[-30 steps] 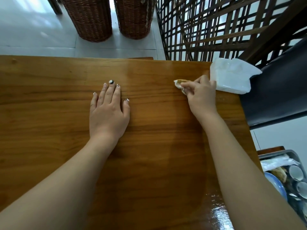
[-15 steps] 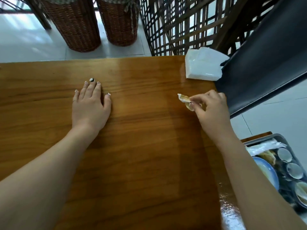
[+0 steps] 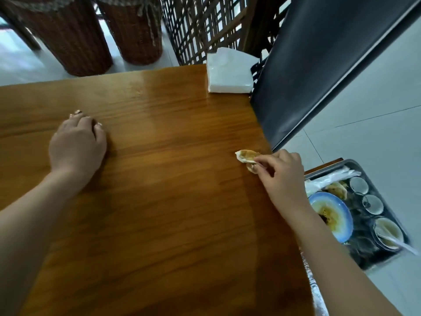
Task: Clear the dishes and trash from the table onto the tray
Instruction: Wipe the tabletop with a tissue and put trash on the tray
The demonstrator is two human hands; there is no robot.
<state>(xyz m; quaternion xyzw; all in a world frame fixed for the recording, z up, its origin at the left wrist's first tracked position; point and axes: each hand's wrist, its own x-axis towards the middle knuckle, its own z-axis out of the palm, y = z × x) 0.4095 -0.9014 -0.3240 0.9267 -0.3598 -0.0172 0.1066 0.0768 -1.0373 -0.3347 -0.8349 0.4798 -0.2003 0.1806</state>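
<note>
Tissue, crumpled and stained yellow-brown, was pinched between the thumb and fingers of your right hand. It was close to the right edge of the counter, though I cannot tell whether it touched the wood. Your left hand rested on the counter well to the left, knuckles up, fingers clenched loosely under and grasping nothing.

Past the counter's right edge and lower down sat the tray, metal and already loaded. It held a blue-rimmed plate smeared with sauce, two small white cups along its far side, a bowl with a white spoon in it, and clear plastic wrapping near the top. Your right forearm crossed in front of the tray's near corner.

At the counter's far right corner lay a white napkin pack, just beside a dark chair. Two wicker baskets stood on the floor beyond the counter, next to a wooden lattice.
</note>
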